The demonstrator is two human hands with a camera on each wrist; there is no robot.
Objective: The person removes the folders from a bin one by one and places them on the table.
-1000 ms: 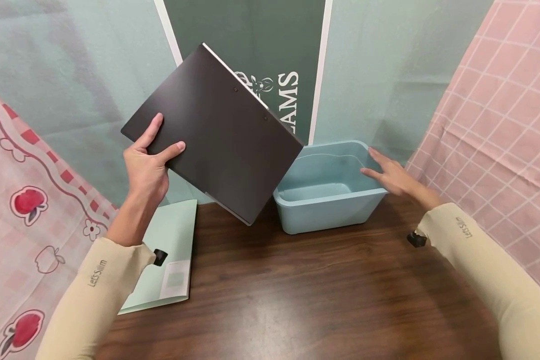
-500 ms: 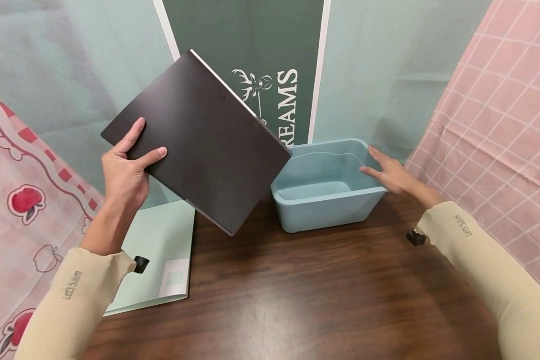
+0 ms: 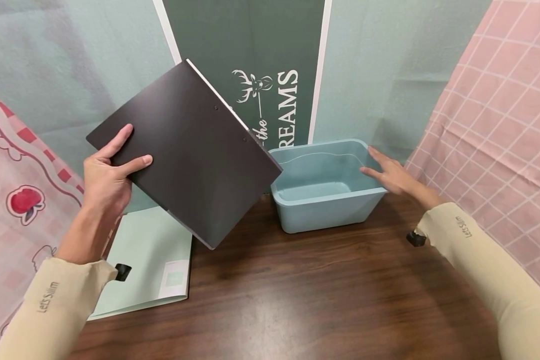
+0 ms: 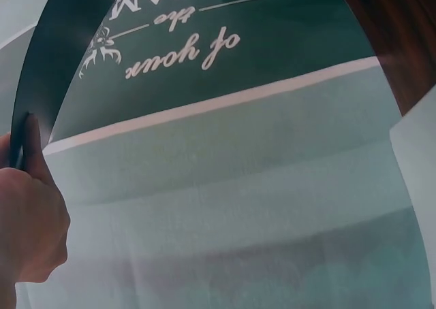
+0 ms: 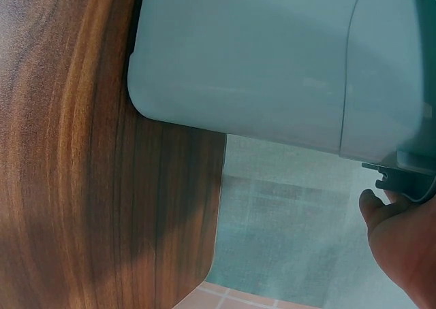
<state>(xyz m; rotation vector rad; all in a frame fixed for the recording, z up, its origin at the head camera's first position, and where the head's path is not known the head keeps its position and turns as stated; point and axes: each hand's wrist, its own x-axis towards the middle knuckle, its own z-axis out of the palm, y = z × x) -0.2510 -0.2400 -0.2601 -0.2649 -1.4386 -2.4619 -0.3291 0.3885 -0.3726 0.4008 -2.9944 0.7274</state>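
In the head view, my left hand [image 3: 108, 175] holds a black clipboard [image 3: 184, 155] by its left end, thumb and index finger spread on the face toward me. The clipboard is tilted in the air, showing two small rivets and a pale strip along its upper right edge. In the left wrist view the clipboard [image 4: 58, 43] appears edge-on beside the hand. My right hand [image 3: 393, 175] grips the right end rim of a light blue plastic bin [image 3: 328, 212], with the thumb over the rim. In the right wrist view the bin's wall [image 5: 245, 57] fills the top.
A pale green folder [image 3: 139, 240] with a white label lies on the left of the brown wooden table [image 3: 297, 290], partly under the clipboard and left arm. Green printed cloth [image 3: 364, 65] hangs behind; pink cloths [image 3: 499, 100] hang at both sides.
My left hand has carried the clipboard left and slightly down, away from the bin, uncovering more of the printed backdrop. The right hand and the bin have stayed in place.
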